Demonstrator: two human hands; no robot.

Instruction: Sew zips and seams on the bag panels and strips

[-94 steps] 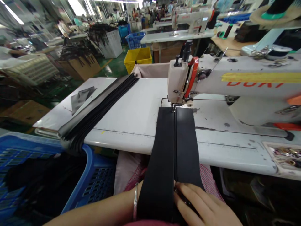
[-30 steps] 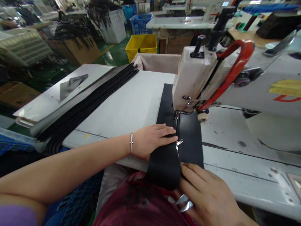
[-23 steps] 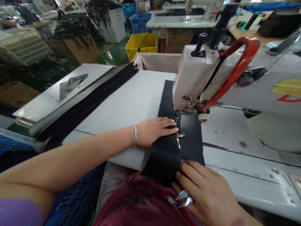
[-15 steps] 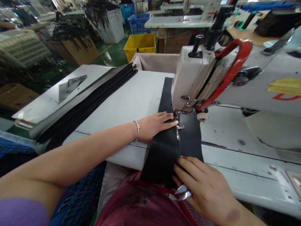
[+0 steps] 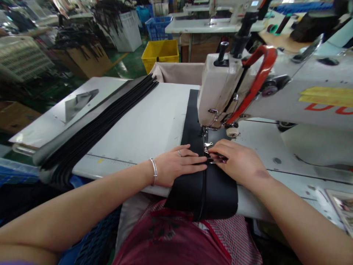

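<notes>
A black leather-like panel with a zipper down its middle lies on the machine bed, its front end drooping over the table edge. The silver zipper slider sits just in front of the sewing machine's presser foot. My left hand rests flat on the panel's left part, fingers stretched towards the zipper. My right hand is closed around small metal thread snips, with its fingertips at the slider. Whether those fingertips also pinch the slider's pull, I cannot tell.
The sewing machine head stands over the panel's far part. A stack of black strips lies along the left of the table. Behind the table are a fabric-lined bin and a yellow crate.
My right hand, with the snips, has moved up from the panel's front end to the slider. My left hand has slid back towards me, away from the presser foot.
</notes>
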